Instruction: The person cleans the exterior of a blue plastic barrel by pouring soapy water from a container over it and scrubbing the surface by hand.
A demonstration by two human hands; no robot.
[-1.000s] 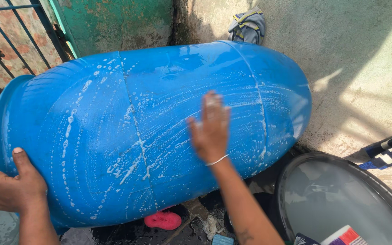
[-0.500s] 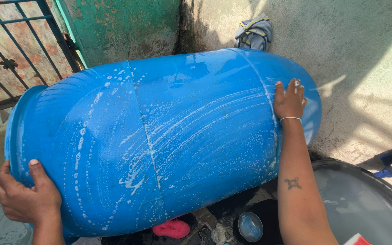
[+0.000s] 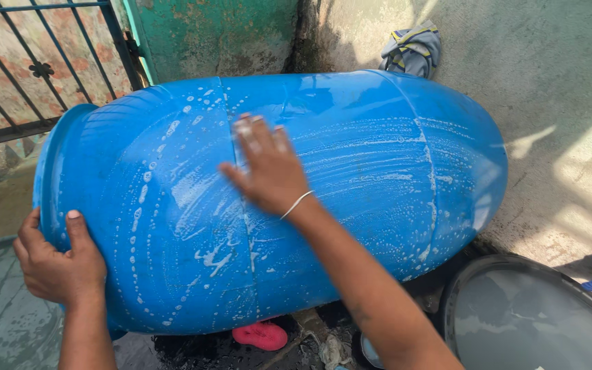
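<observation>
Soapy streaks cover most of the blue barrel [image 3: 351,199]; left hand [image 3: 59,264] clasps its rim, right hand [image 3: 268,171] presses flat, fingers spread, unrinsed.

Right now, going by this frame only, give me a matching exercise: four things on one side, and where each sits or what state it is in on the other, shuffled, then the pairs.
Things:
1. blue barrel
2. left hand
3. right hand
4. pink object

Places or states:
A. flat on the soapy side of the barrel
B. on the ground under the barrel
C. lying on its side, streaked with suds
D. gripping the barrel's rim at its end

Pairs: 1-C, 2-D, 3-A, 4-B
</observation>
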